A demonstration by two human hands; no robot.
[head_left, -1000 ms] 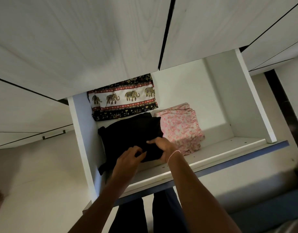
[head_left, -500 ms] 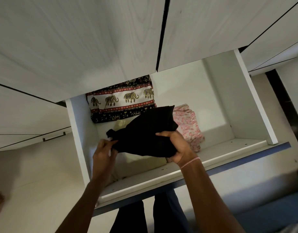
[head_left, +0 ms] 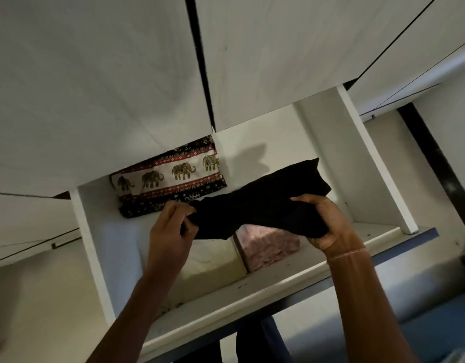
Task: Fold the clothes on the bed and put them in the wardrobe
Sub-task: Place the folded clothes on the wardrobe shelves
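Observation:
A folded black garment hangs in the air inside the open wardrobe compartment. My left hand pinches its left end and my right hand grips its right end from below. Under it on the shelf lie a pink floral folded garment and, to its left, a pale cream folded garment. An elephant-print cloth lies at the back left of the compartment.
The white shelf has a blue front edge. White side panels wall the compartment left and right. Closed white wardrobe doors fill the upper view. My dark trouser legs show below the shelf.
The black garment has been lifted off the stack and carried up and to the right, uncovering the cream garment. Both hands rose with it and moved apart.

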